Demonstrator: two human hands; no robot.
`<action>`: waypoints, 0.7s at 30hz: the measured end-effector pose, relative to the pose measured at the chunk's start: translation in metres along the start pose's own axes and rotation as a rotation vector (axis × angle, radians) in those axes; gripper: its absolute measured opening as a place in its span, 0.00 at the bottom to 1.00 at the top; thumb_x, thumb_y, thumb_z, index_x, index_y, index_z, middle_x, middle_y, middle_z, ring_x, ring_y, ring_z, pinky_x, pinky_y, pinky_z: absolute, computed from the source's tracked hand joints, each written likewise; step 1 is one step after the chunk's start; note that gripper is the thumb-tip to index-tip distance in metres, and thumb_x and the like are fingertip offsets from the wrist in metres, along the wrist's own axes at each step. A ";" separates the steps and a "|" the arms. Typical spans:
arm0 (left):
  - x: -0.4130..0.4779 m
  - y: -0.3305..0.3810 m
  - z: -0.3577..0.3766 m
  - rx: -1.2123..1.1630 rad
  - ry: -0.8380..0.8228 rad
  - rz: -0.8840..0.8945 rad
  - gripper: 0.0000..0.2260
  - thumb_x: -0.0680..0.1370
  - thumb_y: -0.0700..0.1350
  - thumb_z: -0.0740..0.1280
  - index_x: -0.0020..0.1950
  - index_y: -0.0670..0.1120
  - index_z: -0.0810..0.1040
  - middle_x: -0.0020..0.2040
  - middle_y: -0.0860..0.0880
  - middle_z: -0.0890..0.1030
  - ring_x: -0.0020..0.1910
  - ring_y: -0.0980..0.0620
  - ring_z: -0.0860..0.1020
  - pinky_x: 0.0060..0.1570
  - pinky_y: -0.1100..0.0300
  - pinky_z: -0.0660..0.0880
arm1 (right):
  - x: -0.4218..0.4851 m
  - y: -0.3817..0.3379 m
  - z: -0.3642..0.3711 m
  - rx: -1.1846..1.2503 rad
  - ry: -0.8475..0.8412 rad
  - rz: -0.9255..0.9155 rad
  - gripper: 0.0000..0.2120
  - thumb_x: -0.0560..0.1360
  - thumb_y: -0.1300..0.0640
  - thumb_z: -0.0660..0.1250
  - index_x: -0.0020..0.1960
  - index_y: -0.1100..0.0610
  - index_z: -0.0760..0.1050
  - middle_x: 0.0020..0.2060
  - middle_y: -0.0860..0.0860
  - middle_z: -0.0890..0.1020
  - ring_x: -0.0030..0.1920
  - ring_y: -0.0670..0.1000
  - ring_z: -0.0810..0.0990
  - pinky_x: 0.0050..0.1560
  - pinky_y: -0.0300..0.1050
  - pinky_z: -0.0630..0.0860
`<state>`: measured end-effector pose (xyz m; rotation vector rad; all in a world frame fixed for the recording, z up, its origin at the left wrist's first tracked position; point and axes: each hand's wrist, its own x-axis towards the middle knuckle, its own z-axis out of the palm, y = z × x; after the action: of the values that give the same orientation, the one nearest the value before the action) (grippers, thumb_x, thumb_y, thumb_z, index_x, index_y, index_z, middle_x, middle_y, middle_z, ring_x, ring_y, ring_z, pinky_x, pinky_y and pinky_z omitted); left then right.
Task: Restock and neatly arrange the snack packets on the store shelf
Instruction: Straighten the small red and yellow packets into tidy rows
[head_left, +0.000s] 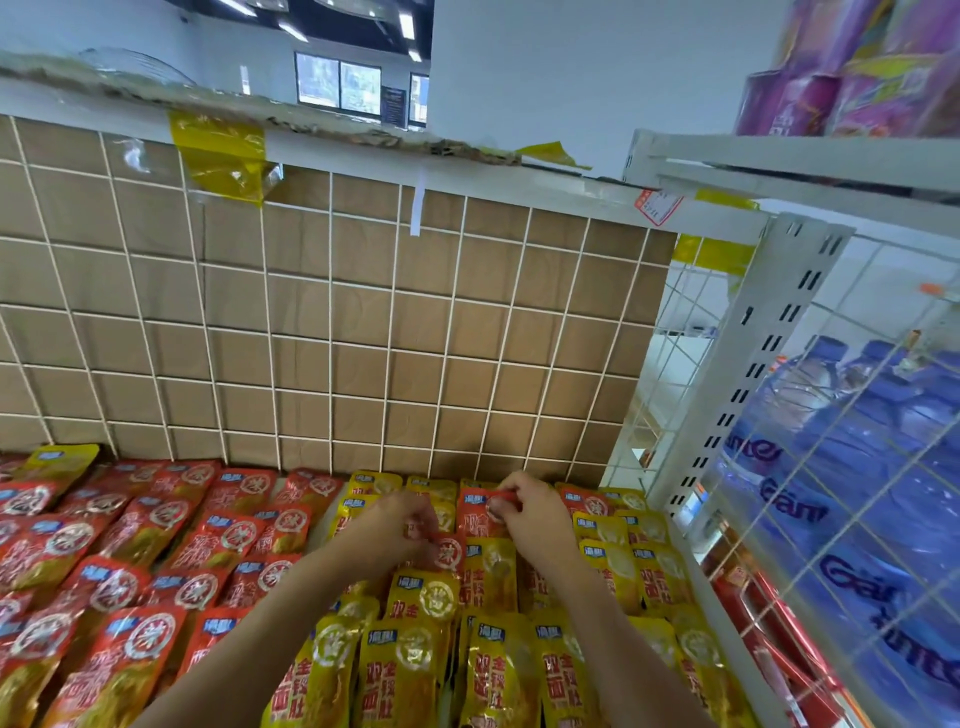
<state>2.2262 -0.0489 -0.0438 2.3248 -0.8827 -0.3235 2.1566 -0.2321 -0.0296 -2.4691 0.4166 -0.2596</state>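
Red snack packets (140, 530) cover the left of the shelf and yellow snack packets (415, 670) fill the right, lying in overlapping rows. Among the yellow ones near the back lies a red packet (475, 512). My right hand (535, 514) pinches its top edge with fingers and thumb. My left hand (400, 525) is curled on another red packet (449, 553) just below and to the left. Both hands work close together near the back of the shelf.
A white wire grid over brown cardboard (332, 332) forms the back wall. A slotted white upright (748, 374) and wire side panel bound the right, with packs of blue water bottles (857, 467) behind. Purple packages (852, 67) sit on the upper shelf.
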 end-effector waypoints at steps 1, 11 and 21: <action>0.001 0.001 0.000 -0.005 0.005 0.006 0.11 0.72 0.46 0.72 0.40 0.58 0.72 0.47 0.57 0.75 0.50 0.58 0.74 0.43 0.69 0.69 | 0.001 -0.001 -0.001 0.028 0.032 0.006 0.03 0.77 0.51 0.64 0.46 0.49 0.70 0.43 0.45 0.76 0.45 0.45 0.74 0.44 0.39 0.68; -0.001 0.027 -0.020 -0.511 0.148 0.093 0.06 0.75 0.34 0.67 0.41 0.44 0.76 0.35 0.52 0.78 0.33 0.63 0.76 0.36 0.72 0.70 | 0.002 -0.013 -0.029 0.357 0.278 -0.091 0.04 0.76 0.57 0.65 0.43 0.52 0.73 0.39 0.49 0.81 0.44 0.48 0.79 0.38 0.39 0.70; -0.019 0.062 -0.064 -0.961 0.533 0.150 0.05 0.75 0.36 0.65 0.42 0.44 0.75 0.31 0.53 0.78 0.30 0.58 0.75 0.29 0.67 0.73 | -0.029 -0.036 -0.092 0.410 0.474 -0.341 0.14 0.76 0.62 0.65 0.40 0.45 0.69 0.31 0.42 0.77 0.35 0.41 0.76 0.34 0.33 0.69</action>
<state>2.2078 -0.0422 0.0451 1.3363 -0.4626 -0.0255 2.1119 -0.2442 0.0619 -2.0444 0.1085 -0.9805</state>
